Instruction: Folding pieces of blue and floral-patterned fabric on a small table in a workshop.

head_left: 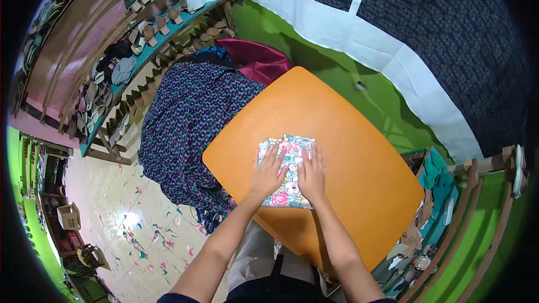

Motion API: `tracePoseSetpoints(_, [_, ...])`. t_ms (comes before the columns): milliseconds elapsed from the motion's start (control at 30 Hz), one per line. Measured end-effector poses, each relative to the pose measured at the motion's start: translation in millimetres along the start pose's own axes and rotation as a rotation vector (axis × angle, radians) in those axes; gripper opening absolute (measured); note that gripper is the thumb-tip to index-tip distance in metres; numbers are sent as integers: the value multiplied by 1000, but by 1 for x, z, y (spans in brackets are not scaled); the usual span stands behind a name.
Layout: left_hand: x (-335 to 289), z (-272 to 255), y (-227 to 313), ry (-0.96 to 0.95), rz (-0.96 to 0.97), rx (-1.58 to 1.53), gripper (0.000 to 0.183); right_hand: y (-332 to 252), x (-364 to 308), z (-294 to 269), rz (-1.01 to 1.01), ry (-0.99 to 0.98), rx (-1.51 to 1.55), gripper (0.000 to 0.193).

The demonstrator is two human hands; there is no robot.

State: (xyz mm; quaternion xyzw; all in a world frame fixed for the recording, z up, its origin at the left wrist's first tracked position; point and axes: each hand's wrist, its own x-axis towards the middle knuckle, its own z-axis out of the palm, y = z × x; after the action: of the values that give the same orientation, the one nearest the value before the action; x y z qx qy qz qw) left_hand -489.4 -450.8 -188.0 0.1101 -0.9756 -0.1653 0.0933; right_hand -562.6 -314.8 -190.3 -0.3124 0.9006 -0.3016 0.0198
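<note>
A folded floral cloth (288,182), pale blue with pink and white flowers, lies on the orange tabletop (348,191) in front of me. My left hand (268,171) rests flat on its left side with the fingers stretched out. On the right side of the cloth, my right hand (312,171) lies flat too, its fingers pointing away from me and partly past the cloth's edge. Between the two hands the middle of the cloth shows, and its near edge is close to the table's near edge. Neither hand grips anything.
A large heap of dark purple-patterned fabric (191,118) presses against the table's left side, with maroon satin (261,59) behind. Shoe racks (163,39) line the left wall. Fabric scraps litter the tiled floor (129,191). Leather pieces (412,241) pile up at the right.
</note>
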Motion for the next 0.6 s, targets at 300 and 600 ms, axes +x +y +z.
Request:
tracePoseSetpoints(300, [-39, -17, -2, 177, -580, -412, 60, -4, -44, -18, 728, -17, 982, 67])
tracePoseSetpoints(600, [-16, -35, -2, -413, -754, -1428, 23, 4, -89, -37, 707, 6, 1537, 45])
